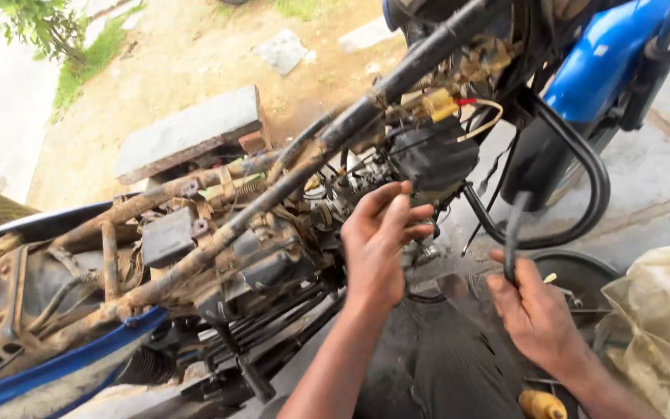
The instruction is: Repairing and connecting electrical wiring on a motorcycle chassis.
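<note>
A: How many hands do you see, and what do they do?

B: Two hands, both of the same person. The left hand (379, 244) is at the centre, fingers half spread and open, and the fingertips touch the engine parts (350, 198) under the frame. It clamps on nothing that I can see. The right hand (533, 306) is at about 4 o'clock and is closed around one black hose (515, 225).

A: How does this hose look?

B: It is a dull black rubber tube. It stands up from the fist and joins one bigger black curved bar (583, 167) at 3 o'clock.

A: And the machine?

B: One motorcycle, stripped. Its frame tube (273, 198) is rusty and muddy and runs from 8 o'clock up to 1 o'clock. One blue fuel tank (602, 70) is at 2 o'clock, one yellow connector (437, 105) is near 1 o'clock. One concrete block (188, 132) lies on the ground at 11 o'clock, one crumpled pale sack (661, 326) at 4 o'clock.
</note>
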